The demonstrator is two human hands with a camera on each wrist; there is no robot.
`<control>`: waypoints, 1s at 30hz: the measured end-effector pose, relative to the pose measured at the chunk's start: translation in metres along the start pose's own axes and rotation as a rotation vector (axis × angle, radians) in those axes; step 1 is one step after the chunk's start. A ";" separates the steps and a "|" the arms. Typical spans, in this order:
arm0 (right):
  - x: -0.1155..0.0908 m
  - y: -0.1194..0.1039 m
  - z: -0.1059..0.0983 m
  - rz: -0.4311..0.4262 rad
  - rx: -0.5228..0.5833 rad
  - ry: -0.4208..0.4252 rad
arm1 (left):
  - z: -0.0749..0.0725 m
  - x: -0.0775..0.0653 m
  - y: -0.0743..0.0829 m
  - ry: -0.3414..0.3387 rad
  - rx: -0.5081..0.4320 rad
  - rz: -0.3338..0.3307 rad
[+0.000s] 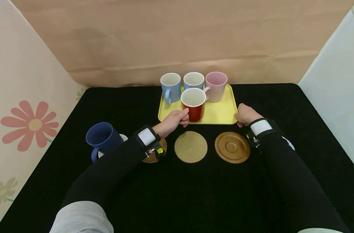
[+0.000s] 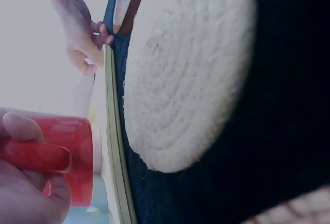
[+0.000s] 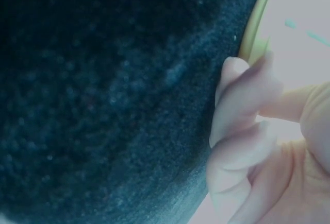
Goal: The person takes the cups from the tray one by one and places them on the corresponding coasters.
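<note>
Cups crowd the far part of the yellow tray: a blue cup, a second blue cup and a pink cup stand close together just behind the red cup. The red cup sits at the near edge of the tray, with little room behind it and open room in front. Just in front of the left hand lie a round rope mat and a brown wooden saucer on the black surface. A woven mat peeks out under the left wrist. A dark blue cup stands well off to that hand's left.

The left grip is curled around the handle of the red cup, thumb on top. The right hand pinches the tray's near right corner, fingers curled at the edge, thumb over the rim.
</note>
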State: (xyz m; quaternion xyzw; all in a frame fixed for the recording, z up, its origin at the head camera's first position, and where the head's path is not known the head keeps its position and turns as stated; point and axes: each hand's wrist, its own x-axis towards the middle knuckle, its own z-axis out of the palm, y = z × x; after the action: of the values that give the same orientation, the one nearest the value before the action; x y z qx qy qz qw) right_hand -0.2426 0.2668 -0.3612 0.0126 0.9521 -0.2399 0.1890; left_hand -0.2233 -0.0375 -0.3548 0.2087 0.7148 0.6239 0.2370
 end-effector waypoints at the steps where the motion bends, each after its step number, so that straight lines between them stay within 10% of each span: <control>1: 0.000 0.000 0.000 0.006 0.004 -0.003 | 0.000 -0.003 0.001 0.008 -0.008 -0.001; 30: -0.002 -0.002 -0.003 0.031 -0.001 -0.023 | -0.014 -0.113 -0.005 0.193 -0.128 0.045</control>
State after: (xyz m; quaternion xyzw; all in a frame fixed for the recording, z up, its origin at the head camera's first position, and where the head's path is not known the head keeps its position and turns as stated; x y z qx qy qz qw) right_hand -0.2418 0.2666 -0.3566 0.0246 0.9498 -0.2364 0.2037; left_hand -0.1414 -0.1161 -0.3492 0.1481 0.6881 0.6907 0.1660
